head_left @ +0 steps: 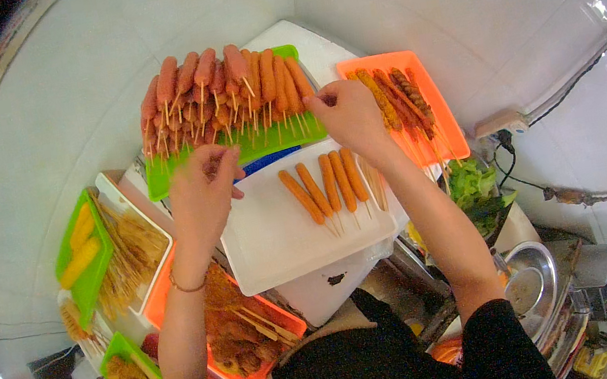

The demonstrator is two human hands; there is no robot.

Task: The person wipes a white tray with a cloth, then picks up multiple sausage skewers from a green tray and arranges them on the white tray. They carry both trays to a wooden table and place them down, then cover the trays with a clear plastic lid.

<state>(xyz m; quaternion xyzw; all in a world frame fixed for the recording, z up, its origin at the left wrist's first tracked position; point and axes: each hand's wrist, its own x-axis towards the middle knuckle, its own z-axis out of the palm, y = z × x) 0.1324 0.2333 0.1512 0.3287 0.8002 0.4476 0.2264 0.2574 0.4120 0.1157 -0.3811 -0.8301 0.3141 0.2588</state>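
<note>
Sausages on sticks [209,82] are heaped on a green tray [272,141], pinkish ones to the left and orange-brown ones to the right. My right hand [350,113] reaches over the tray's right end. Its fingertips are pinched at the lower end of the rightmost orange-brown sausage [297,75]. Over the tray's front edge, my left hand [204,184] is slightly blurred, fingers loosely curled and apart, with nothing seen in it. Nearer to me, a white tray [272,254] carries several orange-brown skewered sausages [329,185] lying side by side on its right half.
An orange tray [444,119] with assorted skewers stands at right, near leafy greens [472,183] and a power strip [501,123]. At left are yellow corn cobs [83,263] on a green tray, thin skewers [134,246] and an orange tray [285,317] of coated food. White walls enclose the back.
</note>
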